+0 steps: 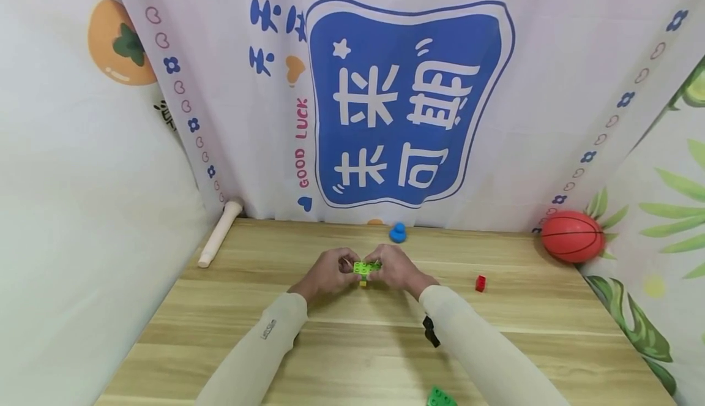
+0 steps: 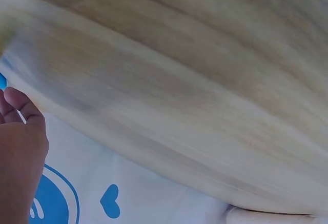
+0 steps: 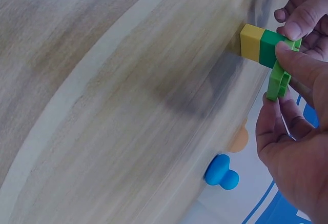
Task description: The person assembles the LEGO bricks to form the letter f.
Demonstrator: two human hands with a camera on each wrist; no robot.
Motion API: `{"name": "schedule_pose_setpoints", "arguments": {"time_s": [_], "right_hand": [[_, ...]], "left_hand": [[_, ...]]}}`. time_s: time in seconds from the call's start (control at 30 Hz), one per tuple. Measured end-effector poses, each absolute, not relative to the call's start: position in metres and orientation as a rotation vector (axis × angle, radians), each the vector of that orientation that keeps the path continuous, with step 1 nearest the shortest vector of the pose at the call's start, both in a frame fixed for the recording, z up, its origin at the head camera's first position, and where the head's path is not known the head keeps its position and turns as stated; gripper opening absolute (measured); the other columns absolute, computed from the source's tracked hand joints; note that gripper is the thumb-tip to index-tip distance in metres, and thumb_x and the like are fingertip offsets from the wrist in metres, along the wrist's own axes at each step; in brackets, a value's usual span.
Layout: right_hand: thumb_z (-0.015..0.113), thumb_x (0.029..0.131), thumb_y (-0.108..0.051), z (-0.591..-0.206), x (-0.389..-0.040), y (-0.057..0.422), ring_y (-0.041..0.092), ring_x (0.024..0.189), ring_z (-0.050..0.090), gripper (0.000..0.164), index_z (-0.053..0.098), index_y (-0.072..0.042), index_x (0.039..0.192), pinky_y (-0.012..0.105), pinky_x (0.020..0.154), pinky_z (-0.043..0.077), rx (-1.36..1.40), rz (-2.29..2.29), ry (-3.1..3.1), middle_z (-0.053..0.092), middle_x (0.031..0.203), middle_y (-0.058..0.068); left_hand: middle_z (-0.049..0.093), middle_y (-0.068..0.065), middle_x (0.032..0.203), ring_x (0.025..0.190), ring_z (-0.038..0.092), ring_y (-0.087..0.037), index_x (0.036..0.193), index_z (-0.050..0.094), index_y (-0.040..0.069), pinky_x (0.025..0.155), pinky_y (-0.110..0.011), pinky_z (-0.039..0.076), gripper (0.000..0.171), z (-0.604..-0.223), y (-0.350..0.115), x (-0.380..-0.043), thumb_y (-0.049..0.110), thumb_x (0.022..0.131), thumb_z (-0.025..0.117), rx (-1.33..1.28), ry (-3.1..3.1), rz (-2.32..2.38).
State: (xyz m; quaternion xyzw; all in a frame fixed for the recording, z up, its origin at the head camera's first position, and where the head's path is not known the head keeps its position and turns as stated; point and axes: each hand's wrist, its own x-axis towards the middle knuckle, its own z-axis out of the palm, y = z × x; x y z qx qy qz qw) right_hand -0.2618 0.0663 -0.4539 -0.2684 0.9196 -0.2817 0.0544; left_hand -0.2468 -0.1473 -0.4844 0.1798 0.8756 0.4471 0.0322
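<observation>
In the head view both hands meet around a small stack of toy building bricks over the table. On top of the stack is a light green brick [image 1: 361, 267], its studs showing; below it, in the right wrist view, come a dark green brick [image 3: 270, 48] and a yellow brick [image 3: 251, 42]. My right hand [image 1: 393, 267] pinches the light green brick between thumb and fingertips. From the other side my left hand [image 1: 333, 271] grips the stack, its thumb against the light green end. Only part of that hand shows in the left wrist view.
A blue knobbed toy [image 1: 398, 233] stands at the table's back edge. To the right are a small red brick [image 1: 481, 283] and a red ball [image 1: 573, 237]. A pale rod [image 1: 220, 234] lies at the back left; a green brick [image 1: 440, 397] is at the front.
</observation>
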Motion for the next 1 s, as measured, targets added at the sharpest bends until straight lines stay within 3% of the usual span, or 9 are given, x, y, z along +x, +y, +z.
{"name": "schedule_pose_setpoints", "arguments": {"time_s": [1.0], "right_hand": [[0.089,0.087,-0.010,-0.4612,-0.2600,0.0676,0.023,0.103,0.070,0.033,0.082,-0.008,0.119,0.042,0.090,0.060,-0.791,-0.906,2.804,0.078,0.115,0.011]], "left_hand": [[0.076,-0.001,0.097,0.084,0.061,-0.014,0.107,0.083,0.012,0.072,-0.023,0.051,0.022,-0.4825,-0.1508,-0.2552,0.009,0.087,0.089,0.585,2.673,1.349]]}}
